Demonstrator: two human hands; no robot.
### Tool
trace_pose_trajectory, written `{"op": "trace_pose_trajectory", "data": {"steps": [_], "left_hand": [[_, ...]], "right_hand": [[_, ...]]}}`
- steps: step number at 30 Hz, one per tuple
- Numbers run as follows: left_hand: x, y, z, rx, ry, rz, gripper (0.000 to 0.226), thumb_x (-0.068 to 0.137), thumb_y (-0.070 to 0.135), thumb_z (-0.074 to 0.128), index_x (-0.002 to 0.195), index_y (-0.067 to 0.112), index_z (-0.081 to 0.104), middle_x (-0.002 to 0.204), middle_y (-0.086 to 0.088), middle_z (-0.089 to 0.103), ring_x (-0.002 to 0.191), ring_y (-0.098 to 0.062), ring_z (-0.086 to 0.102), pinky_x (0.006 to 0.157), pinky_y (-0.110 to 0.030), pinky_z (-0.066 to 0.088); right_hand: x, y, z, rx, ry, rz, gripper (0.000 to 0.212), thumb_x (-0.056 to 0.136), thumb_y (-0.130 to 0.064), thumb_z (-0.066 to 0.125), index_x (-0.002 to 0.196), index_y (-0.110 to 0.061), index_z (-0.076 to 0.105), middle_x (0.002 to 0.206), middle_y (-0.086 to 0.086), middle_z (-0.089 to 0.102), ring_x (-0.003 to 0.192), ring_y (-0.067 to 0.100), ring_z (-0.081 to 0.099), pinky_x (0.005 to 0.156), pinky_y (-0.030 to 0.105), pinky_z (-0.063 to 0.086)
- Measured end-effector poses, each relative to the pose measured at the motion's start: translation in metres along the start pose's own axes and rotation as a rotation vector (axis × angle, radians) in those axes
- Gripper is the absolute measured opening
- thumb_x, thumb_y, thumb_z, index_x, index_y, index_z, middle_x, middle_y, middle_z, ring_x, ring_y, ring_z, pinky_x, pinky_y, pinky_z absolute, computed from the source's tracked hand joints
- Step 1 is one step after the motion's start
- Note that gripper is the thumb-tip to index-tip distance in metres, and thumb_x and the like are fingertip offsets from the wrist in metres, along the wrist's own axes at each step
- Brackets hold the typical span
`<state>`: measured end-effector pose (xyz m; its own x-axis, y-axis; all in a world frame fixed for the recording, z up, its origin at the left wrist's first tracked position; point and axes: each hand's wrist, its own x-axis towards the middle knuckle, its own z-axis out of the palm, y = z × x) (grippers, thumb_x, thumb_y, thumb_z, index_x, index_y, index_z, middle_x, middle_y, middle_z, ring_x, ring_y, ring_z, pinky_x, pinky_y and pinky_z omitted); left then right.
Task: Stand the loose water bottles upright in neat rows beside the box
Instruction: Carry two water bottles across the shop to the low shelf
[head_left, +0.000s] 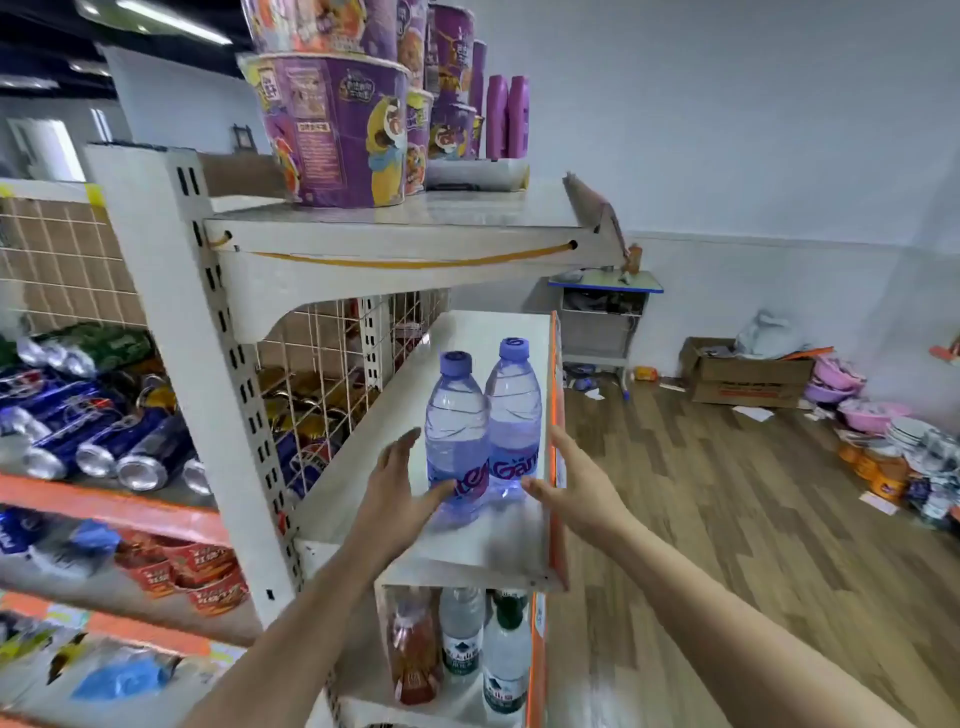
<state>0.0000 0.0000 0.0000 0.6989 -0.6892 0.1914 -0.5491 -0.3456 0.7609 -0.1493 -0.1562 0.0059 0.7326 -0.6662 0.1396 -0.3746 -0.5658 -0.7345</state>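
Two clear water bottles with purple caps and purple labels stand upright side by side on a white shelf (488, 540). The left bottle (457, 441) is slightly nearer than the right bottle (514, 415). My left hand (400, 483) is at the left side of the pair, fingers straight, thumb touching the left bottle's base. My right hand (571, 483) is at the right side, fingers straight, thumb near the right bottle's base. Neither hand grips a bottle. No box stands on this shelf.
The shelf above (395, 218) carries purple noodle cups (332, 124). The shelf below holds other bottles (462, 634). Blue cans (114, 436) lie on the rack to the left. A cardboard box (748, 374), a desk (605, 306) and bowls stand on the wooden floor to the right.
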Motion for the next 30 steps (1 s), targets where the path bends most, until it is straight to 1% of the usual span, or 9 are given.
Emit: {"op": "trace_pose_trajectory", "data": {"steps": [5,7,9,11,14,19,22,25,30], "left_hand": [[0.031,0.009,0.002,-0.156,-0.041,0.05,0.084,0.065,0.031,0.082,0.135,0.024,0.036,0.121,0.005,0.057,0.108,-0.018,0.058,0.09,-0.036,0.051],[0.035,0.016,0.003,-0.173,0.018,0.06,0.08,0.063,0.035,0.081,0.131,0.023,0.04,0.11,0.007,0.058,0.101,-0.013,0.058,0.083,-0.029,0.047],[0.04,0.024,0.002,-0.159,0.074,0.049,0.069,0.066,0.036,0.081,0.123,0.02,0.046,0.102,0.006,0.06,0.098,-0.015,0.061,0.079,-0.026,0.046],[0.044,0.029,-0.003,-0.107,0.075,0.077,0.071,0.06,0.051,0.077,0.119,0.021,0.05,0.105,0.004,0.064,0.099,-0.016,0.065,0.082,-0.032,0.053],[0.053,0.027,-0.008,-0.045,0.028,0.116,0.077,0.055,0.061,0.076,0.116,0.022,0.051,0.109,0.002,0.065,0.095,-0.017,0.066,0.084,-0.043,0.055],[0.069,0.032,-0.014,0.058,-0.039,0.152,0.078,0.045,0.079,0.068,0.103,0.032,0.047,0.106,0.004,0.068,0.089,-0.015,0.069,0.08,-0.043,0.057],[0.072,0.055,-0.013,-0.029,-0.12,0.189,0.069,0.05,0.063,0.073,0.103,0.027,0.049,0.112,-0.001,0.068,0.093,-0.017,0.069,0.085,-0.045,0.056],[0.071,0.088,-0.005,-0.097,-0.168,0.285,0.075,0.047,0.062,0.07,0.109,0.021,0.058,0.106,0.003,0.07,0.096,-0.013,0.068,0.09,-0.042,0.054],[0.055,0.147,0.038,-0.224,-0.375,0.35,0.058,0.046,0.053,0.076,0.099,0.034,0.065,0.092,0.012,0.075,0.089,-0.002,0.07,0.089,-0.033,0.055]], "right_hand": [[0.041,-0.016,-0.002,0.195,-0.052,-0.014,0.069,0.08,-0.017,0.072,0.14,-0.022,0.038,0.116,-0.012,0.057,0.111,0.011,0.059,0.083,0.014,0.044],[0.051,-0.018,0.0,0.236,-0.047,-0.009,0.07,0.078,-0.014,0.074,0.137,-0.019,0.038,0.112,-0.009,0.058,0.102,0.01,0.059,0.072,0.006,0.044],[0.054,-0.019,0.003,0.286,-0.03,-0.01,0.071,0.077,-0.012,0.075,0.136,-0.019,0.036,0.111,-0.007,0.058,0.1,0.008,0.058,0.07,0.002,0.042],[0.055,-0.02,0.005,0.291,-0.021,-0.015,0.071,0.076,-0.011,0.076,0.135,-0.019,0.036,0.111,-0.007,0.058,0.1,0.008,0.058,0.074,0.006,0.044],[0.056,-0.021,0.002,0.247,0.013,-0.015,0.069,0.071,-0.014,0.079,0.129,-0.015,0.042,0.109,-0.003,0.062,0.101,0.014,0.062,0.084,0.024,0.052],[0.053,-0.029,-0.014,0.187,0.107,0.016,0.068,0.063,-0.027,0.078,0.121,-0.029,0.043,0.102,-0.003,0.068,0.098,0.019,0.067,0.088,0.041,0.055],[0.042,-0.033,-0.04,0.221,0.133,0.026,0.072,0.052,-0.045,0.074,0.115,-0.036,0.041,0.101,-0.001,0.072,0.096,0.018,0.069,0.09,0.045,0.054],[0.02,-0.032,-0.07,0.186,0.241,0.026,0.072,0.054,-0.056,0.071,0.114,-0.026,0.046,0.101,-0.001,0.072,0.095,0.019,0.069,0.088,0.042,0.054],[-0.034,-0.003,-0.125,0.092,0.407,0.079,0.061,0.058,-0.063,0.064,0.103,-0.026,0.049,0.095,-0.004,0.072,0.091,0.021,0.068,0.085,0.041,0.053]]}}
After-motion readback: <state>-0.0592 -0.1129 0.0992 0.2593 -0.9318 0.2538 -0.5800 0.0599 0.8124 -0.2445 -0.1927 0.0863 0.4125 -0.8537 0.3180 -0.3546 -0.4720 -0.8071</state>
